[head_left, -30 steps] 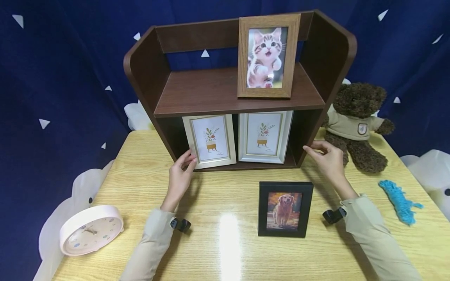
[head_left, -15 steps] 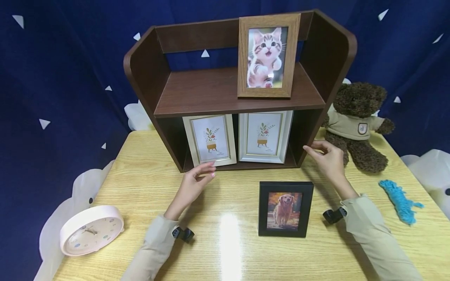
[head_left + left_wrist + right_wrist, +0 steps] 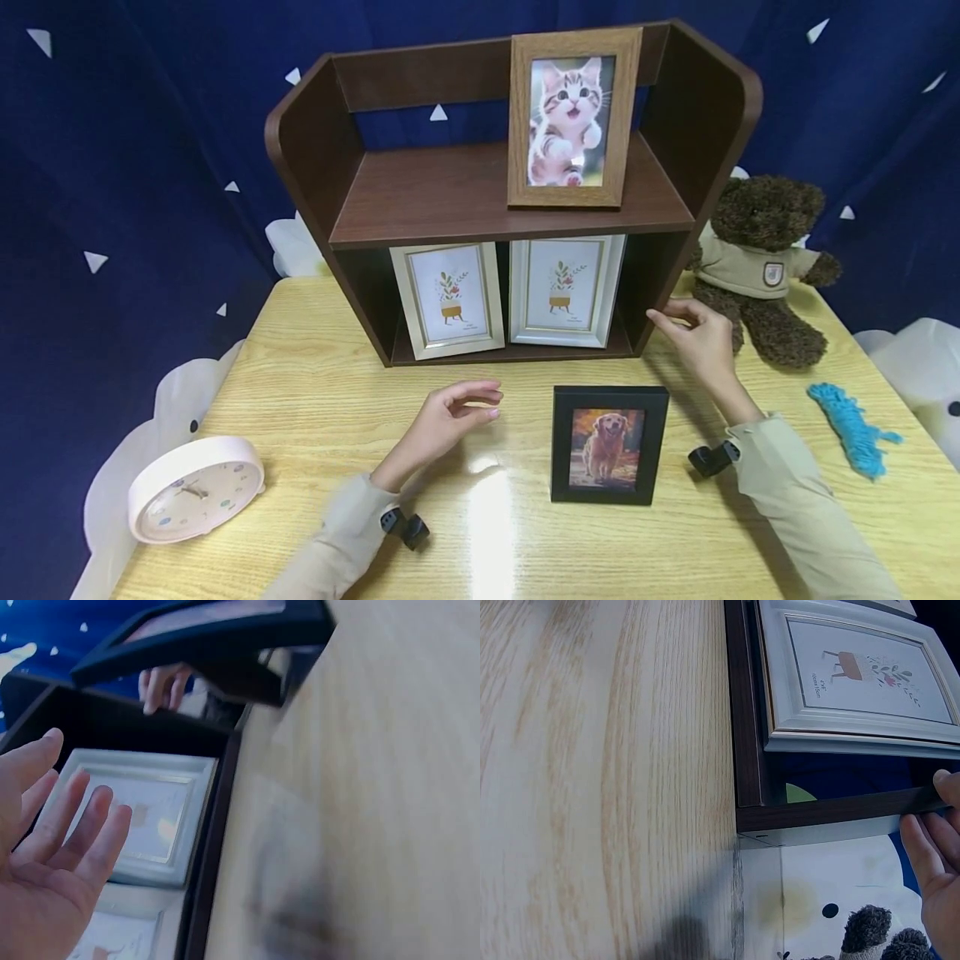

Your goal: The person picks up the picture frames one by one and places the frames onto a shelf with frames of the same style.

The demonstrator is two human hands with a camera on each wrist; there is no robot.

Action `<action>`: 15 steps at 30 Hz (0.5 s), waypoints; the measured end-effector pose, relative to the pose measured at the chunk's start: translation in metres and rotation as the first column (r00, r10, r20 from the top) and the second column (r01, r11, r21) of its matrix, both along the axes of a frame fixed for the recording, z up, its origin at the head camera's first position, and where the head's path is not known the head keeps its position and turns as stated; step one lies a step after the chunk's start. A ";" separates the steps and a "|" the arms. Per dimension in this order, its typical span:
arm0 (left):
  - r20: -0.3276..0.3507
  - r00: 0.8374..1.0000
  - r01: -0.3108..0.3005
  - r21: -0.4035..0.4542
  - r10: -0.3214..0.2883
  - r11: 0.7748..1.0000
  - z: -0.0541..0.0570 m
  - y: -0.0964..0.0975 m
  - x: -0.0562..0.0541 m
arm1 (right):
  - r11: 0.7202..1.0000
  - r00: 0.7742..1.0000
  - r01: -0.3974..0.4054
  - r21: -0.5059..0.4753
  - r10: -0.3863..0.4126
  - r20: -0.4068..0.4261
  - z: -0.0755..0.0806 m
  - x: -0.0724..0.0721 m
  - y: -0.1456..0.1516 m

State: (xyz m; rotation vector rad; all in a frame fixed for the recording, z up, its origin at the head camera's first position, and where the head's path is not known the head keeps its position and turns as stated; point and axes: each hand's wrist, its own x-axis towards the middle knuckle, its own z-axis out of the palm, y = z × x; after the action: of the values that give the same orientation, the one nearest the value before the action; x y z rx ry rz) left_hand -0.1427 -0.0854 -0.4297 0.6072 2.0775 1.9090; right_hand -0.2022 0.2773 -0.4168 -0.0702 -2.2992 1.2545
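Note:
My left hand (image 3: 444, 421) hovers over the table with fingers loosely bent and nothing held. To its right stands a black photo frame (image 3: 607, 450) with a dog picture, seen edge-on at the top of the left wrist view. My right hand (image 3: 697, 340) pinches the side panel of a dark brown shelf (image 3: 427, 196); in the right wrist view the thumb (image 3: 946, 784) lies inside and the fingers outside. In the lower compartment a cream photo frame (image 3: 452, 296) leans slightly tilted beside a white photo frame (image 3: 566, 287). A wood-coloured photo frame (image 3: 572, 125) with a kitten picture stands on the upper board.
A brown teddy bear (image 3: 757, 258) in a beige shirt sits right of the shelf. Blue yarn (image 3: 855, 429) lies at the table's right side, and a pink clock (image 3: 195, 492) stands at the left. A blue curtain (image 3: 172, 167) hangs behind.
My left hand has left the cream frame's lower left corner, passed along its bottom edge, and come forward and right over the table. My right hand stays at the side panel.

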 end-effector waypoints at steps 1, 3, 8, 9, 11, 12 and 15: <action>0.008 1.000 0.016 0.010 -0.016 1.000 -0.001 0.002 0.002 | 1.000 1.000 0.000 0.003 0.000 -0.001 0.000 0.000 0.000; 0.020 0.999 0.049 0.019 -0.050 0.999 -0.005 0.007 0.006 | 1.000 1.000 0.001 0.003 -0.001 -0.003 0.000 0.000 0.000; 0.053 0.989 0.135 0.013 -0.135 0.991 -0.014 0.018 0.016 | 1.000 1.000 0.001 0.007 -0.001 0.005 0.001 0.000 0.000; 0.058 0.987 0.150 0.013 -0.150 0.989 -0.015 0.019 0.018 | 1.000 1.000 0.002 0.009 -0.002 0.006 0.001 0.000 0.001; 0.063 0.984 0.168 0.004 -0.168 0.986 -0.018 0.022 0.021 | 1.000 1.000 0.003 0.010 -0.003 0.010 0.001 0.000 0.001; 0.063 0.983 0.175 0.001 -0.175 0.985 -0.019 0.024 0.022 | 1.000 1.000 0.002 0.008 -0.002 0.011 0.001 0.000 0.001; 0.062 0.979 0.196 0.007 -0.196 0.981 -0.021 0.028 0.025 | 1.000 1.000 0.002 0.003 -0.002 0.019 0.000 0.001 0.001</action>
State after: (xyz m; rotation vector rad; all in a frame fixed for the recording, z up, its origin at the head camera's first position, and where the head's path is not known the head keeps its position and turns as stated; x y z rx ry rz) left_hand -0.1177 -0.0576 -0.4507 0.7150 1.9023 1.7946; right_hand -0.2016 0.2782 -0.4165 -0.0840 -2.3161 1.2549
